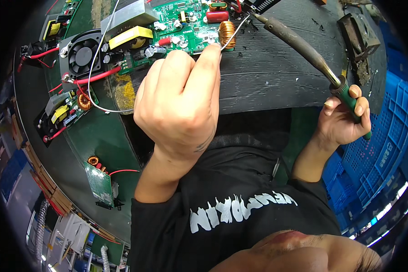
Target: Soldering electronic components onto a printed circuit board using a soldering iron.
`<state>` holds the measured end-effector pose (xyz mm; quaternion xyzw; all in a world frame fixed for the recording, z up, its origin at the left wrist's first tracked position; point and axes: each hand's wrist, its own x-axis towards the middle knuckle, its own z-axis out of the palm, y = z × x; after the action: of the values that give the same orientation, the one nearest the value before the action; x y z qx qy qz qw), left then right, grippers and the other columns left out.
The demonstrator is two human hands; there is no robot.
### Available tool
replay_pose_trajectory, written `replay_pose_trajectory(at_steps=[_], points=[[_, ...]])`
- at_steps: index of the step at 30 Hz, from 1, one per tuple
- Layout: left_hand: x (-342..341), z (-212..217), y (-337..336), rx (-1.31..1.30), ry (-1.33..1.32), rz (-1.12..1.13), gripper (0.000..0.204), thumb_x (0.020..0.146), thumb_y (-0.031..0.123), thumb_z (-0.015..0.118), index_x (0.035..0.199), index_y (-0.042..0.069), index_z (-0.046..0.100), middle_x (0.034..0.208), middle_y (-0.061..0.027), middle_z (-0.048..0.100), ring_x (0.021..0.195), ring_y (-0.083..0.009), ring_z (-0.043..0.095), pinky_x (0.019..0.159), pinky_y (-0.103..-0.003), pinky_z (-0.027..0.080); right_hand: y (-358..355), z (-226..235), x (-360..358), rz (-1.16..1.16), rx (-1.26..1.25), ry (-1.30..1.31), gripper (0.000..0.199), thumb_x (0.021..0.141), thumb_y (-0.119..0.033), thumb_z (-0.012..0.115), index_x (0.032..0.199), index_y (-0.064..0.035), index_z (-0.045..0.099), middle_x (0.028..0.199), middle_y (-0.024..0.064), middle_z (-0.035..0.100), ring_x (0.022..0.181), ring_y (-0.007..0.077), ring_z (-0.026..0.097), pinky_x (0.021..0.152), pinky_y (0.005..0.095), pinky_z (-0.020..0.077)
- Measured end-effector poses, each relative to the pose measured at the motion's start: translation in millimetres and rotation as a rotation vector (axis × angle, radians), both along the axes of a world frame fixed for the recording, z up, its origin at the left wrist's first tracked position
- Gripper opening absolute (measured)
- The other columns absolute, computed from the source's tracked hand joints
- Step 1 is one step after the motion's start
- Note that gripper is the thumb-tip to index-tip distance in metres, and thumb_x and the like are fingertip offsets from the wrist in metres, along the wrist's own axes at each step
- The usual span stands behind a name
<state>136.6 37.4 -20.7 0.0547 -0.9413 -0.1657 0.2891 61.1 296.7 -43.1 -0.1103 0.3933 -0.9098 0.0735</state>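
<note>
My left hand (179, 97) is closed in a pinch on a thin silvery solder wire (236, 31). Its short end slants up past a copper-wound coil (227, 34); the long tail loops off to the left. Above the hand lies a green circuit board (172, 25) with a silver heat sink, a yellow-wrapped transformer (131, 37) and red capacitors. Over on the right, my right hand (344, 115) grips the green handle of a soldering iron (299, 45). The iron's tip points up and left, close to the wire's end near the board's far right; whether they touch I cannot tell.
A black fan (82, 54) with thick red leads adjoins the board. More circuit boards (99, 183) lie along the green surface at left. A metal iron stand (359, 36) sits on the dark wooden board (267, 81) at right. Beyond it is a blue plastic crate (381, 145).
</note>
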Motion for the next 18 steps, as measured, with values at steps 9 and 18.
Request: replay_pose_trajectory(at_steps=[9, 18], points=[[-5.8, 7.9, -2.3, -0.065, -0.038, -0.007, 0.02, 0.068, 0.002, 0.07, 0.086, 0.007, 0.068, 0.063, -0.0041, 0.043, 0.057, -0.0178, 0.047, 0.053, -0.028, 0.039, -1.2, 1.4, 0.0, 0.02, 0.008, -0.027, 0.026, 0.087, -0.026, 0.043, 0.073, -0.0067, 0.051, 0.104, 0.0166, 0.053, 0.067, 0.0382, 0.062, 0.045, 0.0321, 0.0492], [-6.0, 8.5, -0.6, -0.053, -0.066, -0.013, 0.018, 0.068, 0.002, 0.07, 0.086, 0.006, 0.067, 0.063, -0.0046, 0.043, 0.057, -0.0184, 0.048, 0.054, -0.029, 0.04, -4.0, -1.2, -1.1, 0.031, -0.001, -0.036, 0.026, 0.087, -0.027, 0.042, 0.073, -0.0073, 0.051, 0.104, 0.0167, 0.054, 0.068, 0.0375, 0.062, 0.046, 0.0319, 0.0492]])
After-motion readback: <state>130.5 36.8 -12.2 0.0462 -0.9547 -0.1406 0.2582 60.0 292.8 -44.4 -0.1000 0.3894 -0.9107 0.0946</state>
